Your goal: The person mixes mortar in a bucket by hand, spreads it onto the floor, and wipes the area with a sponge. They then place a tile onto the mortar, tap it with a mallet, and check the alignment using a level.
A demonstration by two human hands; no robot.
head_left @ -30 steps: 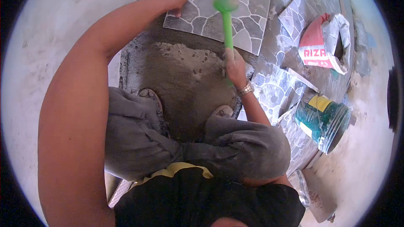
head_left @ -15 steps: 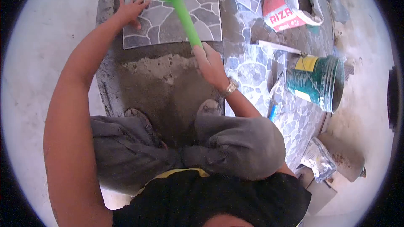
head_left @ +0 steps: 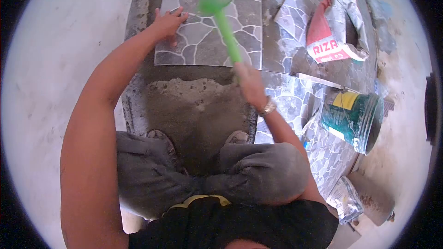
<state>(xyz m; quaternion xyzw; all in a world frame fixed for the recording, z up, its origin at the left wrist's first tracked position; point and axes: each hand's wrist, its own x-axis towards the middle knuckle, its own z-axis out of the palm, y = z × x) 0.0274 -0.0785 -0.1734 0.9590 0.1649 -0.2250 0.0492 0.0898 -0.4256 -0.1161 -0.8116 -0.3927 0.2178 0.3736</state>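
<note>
A green mallet [head_left: 228, 37] is gripped by its handle in my right hand [head_left: 250, 85], which wears a metal wristwatch. Its head, blurred by motion, overlaps the upper part of a grey stone-pattern tile [head_left: 198, 48]. On that tile's left side, my left hand [head_left: 170, 25] rests with its fingers spread. Wet grey mortar [head_left: 194, 115] covers the floor between the tile's near edge and my shoes.
Patterned tiles [head_left: 281, 106] cover the floor on the right. A red and white sack [head_left: 325, 41] stands there, with a green bucket [head_left: 346, 115] lying on its side nearer me. A silver bag [head_left: 344, 200] sits at lower right. White walls flank both sides.
The view has shifted, so the tile, sack and bucket appear lower and mostly farther right. My left hand stays on the tile, and my right hand still holds the mallet over it.
</note>
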